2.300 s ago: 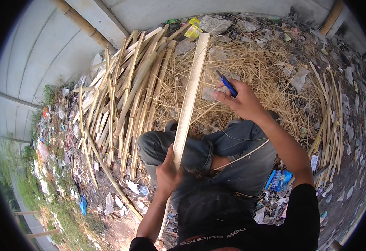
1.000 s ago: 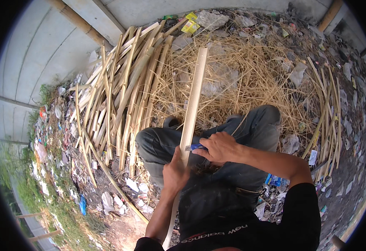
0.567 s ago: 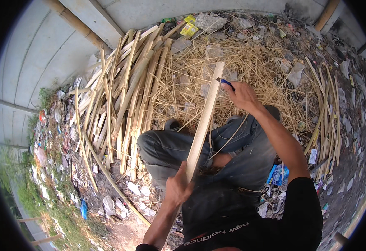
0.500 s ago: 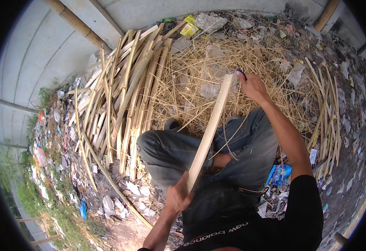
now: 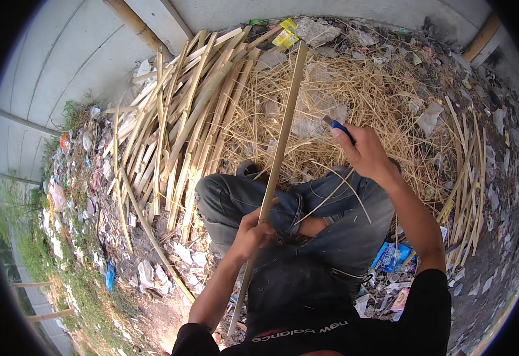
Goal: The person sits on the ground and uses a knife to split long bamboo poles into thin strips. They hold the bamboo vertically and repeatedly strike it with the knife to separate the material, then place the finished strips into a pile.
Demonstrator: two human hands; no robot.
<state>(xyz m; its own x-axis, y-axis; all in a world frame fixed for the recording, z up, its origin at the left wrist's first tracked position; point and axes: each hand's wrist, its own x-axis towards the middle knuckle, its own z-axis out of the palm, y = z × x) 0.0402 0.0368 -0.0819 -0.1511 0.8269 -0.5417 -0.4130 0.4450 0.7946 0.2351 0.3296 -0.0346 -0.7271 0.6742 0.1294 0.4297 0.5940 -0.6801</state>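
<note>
A long pale bamboo strip [image 5: 284, 132] slants up across my lap, turned so that its narrow side shows. My left hand [image 5: 252, 235] is closed round it below the middle, and its lower end sticks out past my wrist. To the right of the strip and apart from it, my right hand [image 5: 363, 151] grips a knife [image 5: 341, 127] with a blue handle. The short blade points up and left, over the shavings. Thin curled bamboo shavings [image 5: 336, 193] lie over my crossed legs [image 5: 330, 225].
A stack of split bamboo strips [image 5: 197, 118] lies to the left. Beyond my feet spreads a heap of fine shavings [image 5: 354, 89]. More thin strips [image 5: 465, 184] lie at the right. Litter, including a blue wrapper [image 5: 391, 257], covers the ground. A concrete wall [image 5: 52, 65] stands behind.
The strip has been turned and shifted up through my left hand, so its lower end now shows below. My right hand with the knife has come down, away from the strip.
</note>
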